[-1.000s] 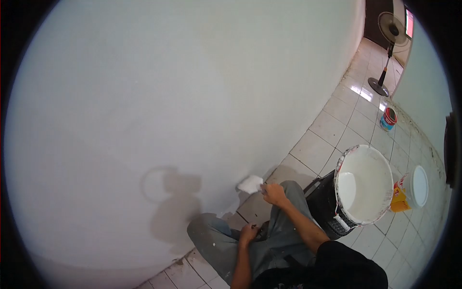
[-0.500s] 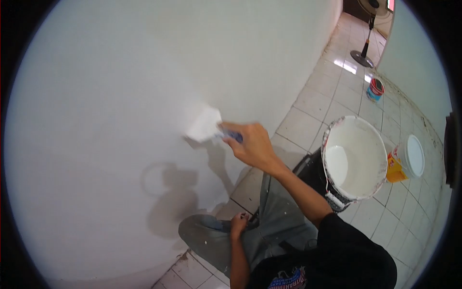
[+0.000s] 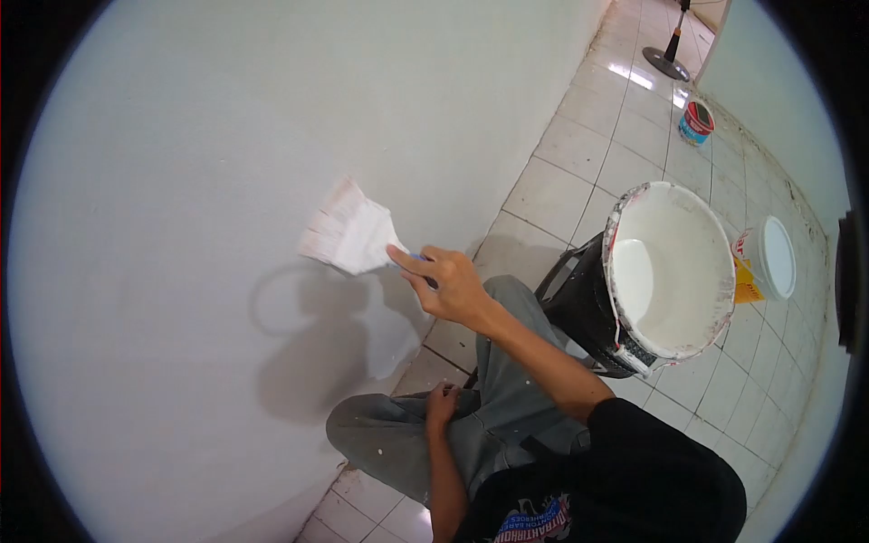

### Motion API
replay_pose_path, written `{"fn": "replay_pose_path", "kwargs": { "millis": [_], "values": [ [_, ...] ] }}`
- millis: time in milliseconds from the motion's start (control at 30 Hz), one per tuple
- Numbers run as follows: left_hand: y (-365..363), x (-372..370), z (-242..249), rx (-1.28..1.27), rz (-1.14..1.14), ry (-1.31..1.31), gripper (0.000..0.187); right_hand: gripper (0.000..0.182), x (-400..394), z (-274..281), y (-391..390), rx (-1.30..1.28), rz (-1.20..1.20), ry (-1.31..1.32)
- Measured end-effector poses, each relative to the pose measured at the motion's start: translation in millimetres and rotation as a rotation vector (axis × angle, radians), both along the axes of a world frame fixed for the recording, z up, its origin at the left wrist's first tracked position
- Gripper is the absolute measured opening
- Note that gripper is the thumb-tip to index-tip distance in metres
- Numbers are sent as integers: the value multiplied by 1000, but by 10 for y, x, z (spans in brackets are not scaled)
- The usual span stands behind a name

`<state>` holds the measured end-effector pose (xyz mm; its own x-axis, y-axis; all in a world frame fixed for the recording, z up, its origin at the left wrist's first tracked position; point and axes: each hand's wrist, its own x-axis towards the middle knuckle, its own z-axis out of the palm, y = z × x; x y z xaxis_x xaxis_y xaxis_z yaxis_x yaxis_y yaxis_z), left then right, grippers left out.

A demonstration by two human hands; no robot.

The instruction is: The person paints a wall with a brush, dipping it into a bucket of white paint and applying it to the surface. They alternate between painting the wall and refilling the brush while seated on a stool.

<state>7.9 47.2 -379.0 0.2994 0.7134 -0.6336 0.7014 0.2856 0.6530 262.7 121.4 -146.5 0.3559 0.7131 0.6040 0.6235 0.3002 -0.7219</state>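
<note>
A wide white paintbrush [image 3: 353,231] with a blue handle is held in my right hand [image 3: 453,285], whose fingers are closed round the handle. The brush's splayed bristles point up and left against the white wall [image 3: 181,299]. My left hand [image 3: 442,403] rests low on my grey trouser leg with its fingers curled in, and I see nothing in it. To the right stands a large black bucket [image 3: 579,308], its inside coated white, with white paint [image 3: 634,276] in it and a wire handle hanging at the front.
Behind the bucket is a white and yellow tub [image 3: 777,258] with a pale lid. Farther off, a small red and blue can [image 3: 697,122] has a dark object on top. A fan stand [image 3: 668,63] is at the back on the tiled floor [image 3: 552,185]. The bucket sits close to my leg.
The brush and my right hand have moved left along the wall, and the bristles now show spread out. The view has shifted, so the bucket and other containers sit higher in the picture.
</note>
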Motion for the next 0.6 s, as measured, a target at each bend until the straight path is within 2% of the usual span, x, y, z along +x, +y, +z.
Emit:
{"fn": "replay_pose_path", "kwargs": {
  "millis": [33, 133, 267, 333, 400, 567, 600],
  "values": [
    [-34, -71, -52, -30, 15, -2, 27, 44, -33, -202, -24, -51, 0, 13],
    [-51, 37, 194, 16, 6, -16, 26, 44, -70, -669, -110, -189, 21, 42],
    [24, 79, 158, 22, -70, 18, 26, 47, -31, -1385, -144, -365, 80, 86],
    [8, 38, 36, 11, -73, 19, 27, 47, -69, -1798, -129, -397, 57, -3],
    [14, 18, -102, -63, -21, 10, 27, 46, -31, -2036, -33, -457, 48, -59],
    [46, 101, 81, -92, -27, 39, 27, 43, -9, -2364, 136, -852, 130, -2],
    [52, 136, 121, -109, -9, 26, 27, 40, -10, -2400, 188, -864, 120, -12]
  ]
}}
